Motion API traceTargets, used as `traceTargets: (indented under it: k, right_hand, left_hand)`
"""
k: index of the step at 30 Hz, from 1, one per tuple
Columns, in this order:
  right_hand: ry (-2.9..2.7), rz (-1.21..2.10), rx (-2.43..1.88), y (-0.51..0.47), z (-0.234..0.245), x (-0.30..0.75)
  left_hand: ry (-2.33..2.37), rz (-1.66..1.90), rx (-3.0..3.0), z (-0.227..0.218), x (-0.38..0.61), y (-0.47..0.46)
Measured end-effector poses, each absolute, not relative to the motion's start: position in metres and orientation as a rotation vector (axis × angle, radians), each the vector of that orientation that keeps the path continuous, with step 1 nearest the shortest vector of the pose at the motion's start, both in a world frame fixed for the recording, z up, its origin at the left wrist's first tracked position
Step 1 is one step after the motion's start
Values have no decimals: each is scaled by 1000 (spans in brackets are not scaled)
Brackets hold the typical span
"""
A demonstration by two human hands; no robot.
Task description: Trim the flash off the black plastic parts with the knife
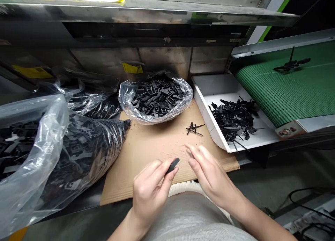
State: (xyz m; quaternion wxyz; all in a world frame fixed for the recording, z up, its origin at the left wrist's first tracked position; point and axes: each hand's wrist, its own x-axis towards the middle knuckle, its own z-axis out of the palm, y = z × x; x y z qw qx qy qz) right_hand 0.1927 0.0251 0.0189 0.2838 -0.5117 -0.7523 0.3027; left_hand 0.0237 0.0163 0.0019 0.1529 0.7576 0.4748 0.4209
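Between the thumb and fingers of my left hand (pixel 150 187) is a small black plastic part (pixel 172 166) with a rounded end, held above the cardboard sheet (pixel 146 150). Close by on the right, my right hand (pixel 208 171) has its fingers stretched forward and the thumb apart, with nothing visible in it. Beyond that hand lies a little heap of thin black sprue pieces (pixel 194 128) on the cardboard. At the back of the sheet stands a clear bag (pixel 124 97), its mouth spread around many black plastic parts (pixel 159 96).
To the right, a white tray (pixel 213 124) holds tangled black parts (pixel 234 118). A green conveyor belt (pixel 285 87) slopes beside it, carrying a black moulded piece (pixel 290 65). Large clear bags of black parts (pixel 78 153) crowd the left. A metal ledge (pixel 157 15) crosses overhead.
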Motion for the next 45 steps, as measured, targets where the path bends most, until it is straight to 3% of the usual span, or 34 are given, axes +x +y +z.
traceTargets:
  k: [10, 31, 37, 39, 45]
  right_hand:
    - [-2078, 408, -1241, 14, 15, 185]
    - [-2084, 436, -1332, 13, 16, 185]
    - [-1992, 237, -1488, 32, 2, 199]
    - [-1892, 279, -1544, 39, -1, 210]
    - [-1722, 859, -1385, 39, 7, 213]
  left_hand:
    - [1390, 1307, 2335, 6, 31, 12]
    - [1411, 1234, 2358, 1, 32, 9]
    - [1376, 1243, 2335, 2, 33, 5]
    - [1373, 1240, 2300, 3, 32, 5]
    - [1399, 1203, 2236, 0, 33, 8]
